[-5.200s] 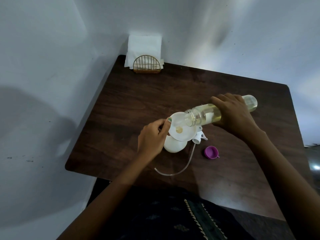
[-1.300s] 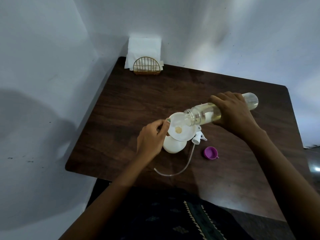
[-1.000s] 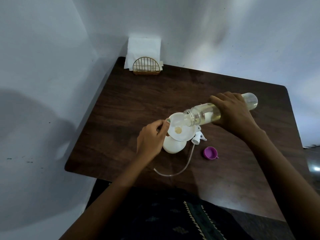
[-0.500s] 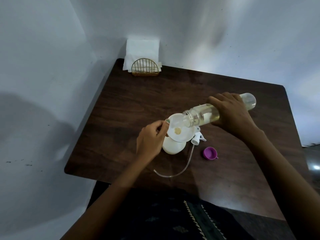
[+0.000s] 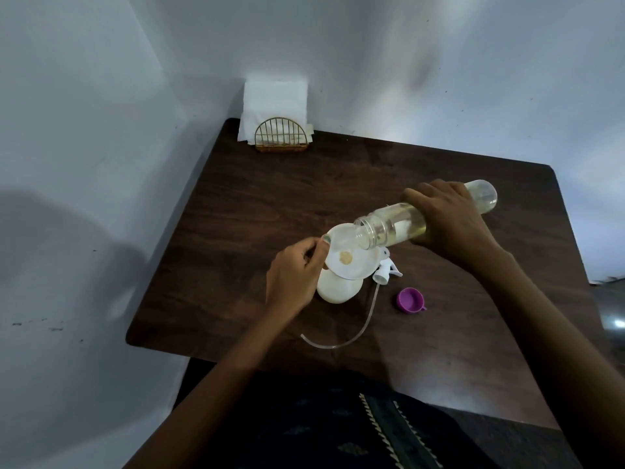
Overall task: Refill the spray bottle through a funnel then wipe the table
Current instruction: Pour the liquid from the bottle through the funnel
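Funnel (image 5: 351, 265) on white spray bottle (image 5: 338, 290), yellowish liquid in tilted clear bottle (image 5: 399, 226)

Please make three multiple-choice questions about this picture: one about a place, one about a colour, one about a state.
1. Where does the napkin holder stand?
A. far left corner of the table
B. beside the cap
C. near table edge

2. What colour is the loose cap?
A. white
B. purple
C. gold

3. How is the clear bottle held?
A. upright
B. tilted, mouth over the funnel
C. lying on the table

Answers: 1 A, it stands by the wall corner; 2 B, it shows purple; 3 B, the right hand tips it while the left hand pinches the funnel rim.
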`<action>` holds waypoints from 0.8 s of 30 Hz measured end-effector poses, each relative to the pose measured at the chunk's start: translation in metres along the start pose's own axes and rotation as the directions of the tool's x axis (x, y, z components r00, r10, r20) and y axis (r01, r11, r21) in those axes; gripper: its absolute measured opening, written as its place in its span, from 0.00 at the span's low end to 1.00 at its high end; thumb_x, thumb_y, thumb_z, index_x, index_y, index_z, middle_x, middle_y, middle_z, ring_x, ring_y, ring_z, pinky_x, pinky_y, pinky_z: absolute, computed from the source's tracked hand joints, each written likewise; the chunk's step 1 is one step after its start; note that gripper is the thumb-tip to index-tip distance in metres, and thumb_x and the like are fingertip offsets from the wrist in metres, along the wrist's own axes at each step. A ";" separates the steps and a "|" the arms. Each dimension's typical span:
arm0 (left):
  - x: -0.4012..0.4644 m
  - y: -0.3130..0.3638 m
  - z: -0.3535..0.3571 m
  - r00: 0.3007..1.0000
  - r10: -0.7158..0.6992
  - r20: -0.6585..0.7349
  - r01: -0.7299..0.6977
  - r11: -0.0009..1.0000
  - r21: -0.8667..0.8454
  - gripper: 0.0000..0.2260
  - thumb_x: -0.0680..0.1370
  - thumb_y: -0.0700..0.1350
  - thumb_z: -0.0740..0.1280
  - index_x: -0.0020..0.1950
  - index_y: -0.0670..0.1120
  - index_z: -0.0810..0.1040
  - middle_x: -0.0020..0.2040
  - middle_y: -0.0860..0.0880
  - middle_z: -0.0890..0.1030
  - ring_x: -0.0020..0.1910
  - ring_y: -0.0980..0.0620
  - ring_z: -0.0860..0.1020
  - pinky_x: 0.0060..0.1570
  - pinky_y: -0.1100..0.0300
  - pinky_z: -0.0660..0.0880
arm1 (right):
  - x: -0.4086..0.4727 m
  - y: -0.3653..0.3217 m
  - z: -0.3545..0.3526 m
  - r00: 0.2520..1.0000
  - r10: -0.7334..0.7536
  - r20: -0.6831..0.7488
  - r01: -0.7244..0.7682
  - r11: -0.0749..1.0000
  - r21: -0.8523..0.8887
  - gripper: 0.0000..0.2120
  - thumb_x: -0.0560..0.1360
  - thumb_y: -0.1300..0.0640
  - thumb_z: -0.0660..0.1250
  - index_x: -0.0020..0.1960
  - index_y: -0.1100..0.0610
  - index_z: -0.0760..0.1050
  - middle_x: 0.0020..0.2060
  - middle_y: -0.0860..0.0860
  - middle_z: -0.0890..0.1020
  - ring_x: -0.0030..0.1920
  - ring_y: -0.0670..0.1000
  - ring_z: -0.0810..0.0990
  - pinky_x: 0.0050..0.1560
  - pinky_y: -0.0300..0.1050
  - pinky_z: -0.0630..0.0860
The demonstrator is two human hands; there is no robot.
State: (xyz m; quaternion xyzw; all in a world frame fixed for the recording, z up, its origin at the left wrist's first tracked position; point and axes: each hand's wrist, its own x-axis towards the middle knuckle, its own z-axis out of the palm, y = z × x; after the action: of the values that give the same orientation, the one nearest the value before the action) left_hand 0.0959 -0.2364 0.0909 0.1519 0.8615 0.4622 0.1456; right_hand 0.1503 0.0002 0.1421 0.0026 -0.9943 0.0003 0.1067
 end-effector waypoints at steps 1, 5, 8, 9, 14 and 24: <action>0.000 0.000 0.000 1.000 -0.001 0.004 0.001 1.000 -0.002 0.16 0.81 0.55 0.59 0.38 0.51 0.78 0.31 0.50 0.79 0.35 0.50 0.80 0.38 0.43 0.77 | 0.000 0.000 0.000 1.000 -0.002 -0.005 0.002 1.000 0.000 0.24 0.58 0.58 0.78 0.51 0.57 0.75 0.43 0.56 0.80 0.45 0.60 0.77 0.49 0.54 0.70; 0.001 -0.001 0.001 1.000 0.003 0.009 -0.003 1.000 -0.005 0.17 0.81 0.55 0.59 0.41 0.46 0.79 0.33 0.47 0.80 0.35 0.48 0.80 0.38 0.42 0.77 | 0.000 0.000 0.001 1.000 0.001 -0.014 -0.001 1.000 -0.004 0.24 0.57 0.58 0.78 0.50 0.57 0.75 0.42 0.55 0.80 0.44 0.60 0.77 0.48 0.54 0.70; 0.001 0.000 0.001 1.000 -0.005 0.013 0.005 1.000 -0.006 0.18 0.81 0.56 0.59 0.41 0.46 0.79 0.32 0.47 0.80 0.35 0.48 0.80 0.38 0.44 0.76 | 0.000 0.001 0.001 1.000 0.001 -0.010 -0.001 1.000 -0.008 0.25 0.57 0.58 0.79 0.51 0.57 0.75 0.42 0.56 0.80 0.44 0.60 0.77 0.48 0.54 0.70; 0.001 0.000 0.001 1.000 -0.007 0.011 0.007 1.000 -0.006 0.18 0.81 0.56 0.59 0.40 0.46 0.79 0.32 0.47 0.79 0.35 0.48 0.80 0.38 0.44 0.76 | 0.000 0.001 0.002 1.000 0.003 -0.008 -0.003 1.000 -0.008 0.25 0.57 0.58 0.79 0.51 0.57 0.75 0.43 0.55 0.80 0.44 0.60 0.77 0.49 0.54 0.70; 0.001 -0.001 0.002 1.000 -0.005 0.005 0.005 1.000 -0.005 0.18 0.81 0.56 0.59 0.40 0.46 0.79 0.32 0.46 0.79 0.35 0.47 0.80 0.38 0.43 0.76 | 0.000 0.002 0.001 1.000 0.010 -0.011 -0.010 1.000 -0.001 0.24 0.57 0.58 0.78 0.51 0.57 0.75 0.43 0.55 0.80 0.45 0.60 0.77 0.49 0.54 0.70; 0.002 -0.001 0.003 1.000 0.000 0.001 0.000 1.000 -0.011 0.18 0.79 0.59 0.58 0.41 0.48 0.79 0.32 0.48 0.80 0.35 0.49 0.80 0.39 0.41 0.77 | 0.000 0.002 -0.001 1.000 0.006 -0.008 -0.006 1.000 0.017 0.23 0.58 0.59 0.78 0.51 0.57 0.75 0.44 0.56 0.80 0.45 0.60 0.77 0.49 0.54 0.69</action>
State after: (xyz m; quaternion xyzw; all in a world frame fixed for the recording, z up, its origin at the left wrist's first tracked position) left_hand 0.0951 -0.2345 0.0882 0.1515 0.8589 0.4667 0.1469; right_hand 0.1508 0.0018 0.1433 0.0005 -0.9938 0.0090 0.1105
